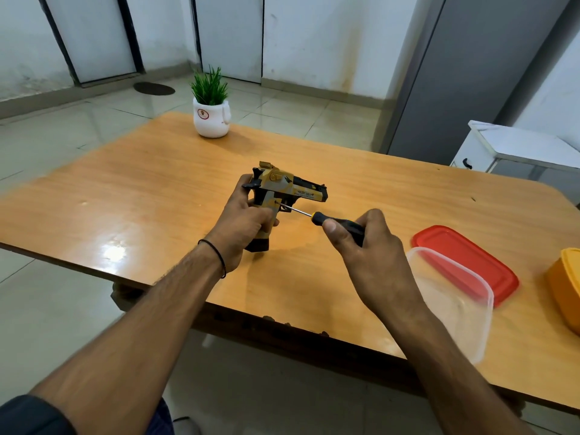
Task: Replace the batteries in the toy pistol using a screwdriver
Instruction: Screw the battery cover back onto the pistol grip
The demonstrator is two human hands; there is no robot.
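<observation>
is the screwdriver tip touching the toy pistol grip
Touching. The head view shows the black-handled screwdriver, held in the right hand, with its metal tip meeting the yellow camouflage toy pistol at the grip, no gap visible.

Two bare forearms are being shown from the head view, uncovered from elbow to wrist. A thin black cord bracelet (219,258) is being worn loosely around the left wrist, just behind the left hand (241,221). Nothing is being worn on the right wrist, and no ring is being seen on the visible fingers of the right hand (368,246). A dark sleeve edge (31,416), pushed up near the left elbow, is being glimpsed at the lower left corner. A strip of dark blue clothing (160,419) is being seen beside it.
</observation>
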